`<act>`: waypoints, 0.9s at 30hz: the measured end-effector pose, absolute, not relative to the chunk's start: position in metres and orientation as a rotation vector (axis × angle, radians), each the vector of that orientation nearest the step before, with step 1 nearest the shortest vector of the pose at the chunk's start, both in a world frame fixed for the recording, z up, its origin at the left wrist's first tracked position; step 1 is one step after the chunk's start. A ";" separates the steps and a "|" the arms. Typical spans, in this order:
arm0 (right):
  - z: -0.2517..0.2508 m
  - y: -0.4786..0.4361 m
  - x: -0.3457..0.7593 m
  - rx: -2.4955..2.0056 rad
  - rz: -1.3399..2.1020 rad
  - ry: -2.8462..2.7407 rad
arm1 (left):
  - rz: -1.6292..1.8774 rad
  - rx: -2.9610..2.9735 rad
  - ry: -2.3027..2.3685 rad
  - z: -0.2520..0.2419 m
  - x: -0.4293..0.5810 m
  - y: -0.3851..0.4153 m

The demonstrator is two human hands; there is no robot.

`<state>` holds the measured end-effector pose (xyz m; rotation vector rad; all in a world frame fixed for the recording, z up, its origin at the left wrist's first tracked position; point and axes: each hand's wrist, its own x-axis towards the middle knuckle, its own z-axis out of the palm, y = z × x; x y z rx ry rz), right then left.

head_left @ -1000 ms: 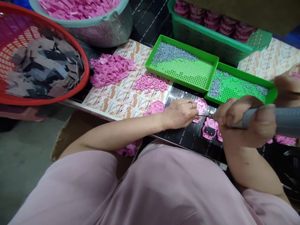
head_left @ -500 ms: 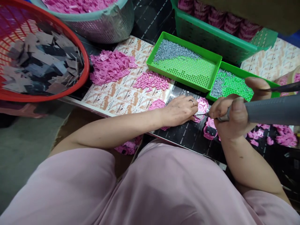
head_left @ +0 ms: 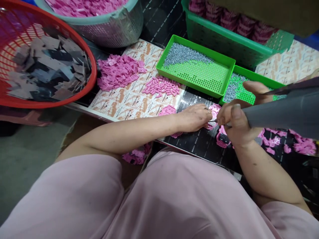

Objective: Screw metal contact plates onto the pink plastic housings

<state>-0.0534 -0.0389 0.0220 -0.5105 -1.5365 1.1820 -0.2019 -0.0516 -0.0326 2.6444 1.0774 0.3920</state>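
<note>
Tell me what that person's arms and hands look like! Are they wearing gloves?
No gloves: the left hand and the right hand are both bare. A thin ring sits on one finger of the left hand. The left forearm and right forearm are bare too, with no sleeves over them. A loose, pale pink garment covers the person's body.

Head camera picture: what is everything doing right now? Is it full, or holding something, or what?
Left hand: resting on a pink plastic part, holding it down.
Right hand: gripping a grey electric screwdriver.
Screwdriver: held low, its thin bit close to the pink part.
Nearer green tray: screws heaped at the far side, holes bare elsewhere.
Red basket: partly filled with flat dark pieces.
Mesh basin: full of pink pieces.
</note>
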 end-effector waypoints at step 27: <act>0.026 -0.026 -0.064 -0.512 0.964 -1.403 | 0.478 2.787 1.238 -0.021 -0.207 -0.081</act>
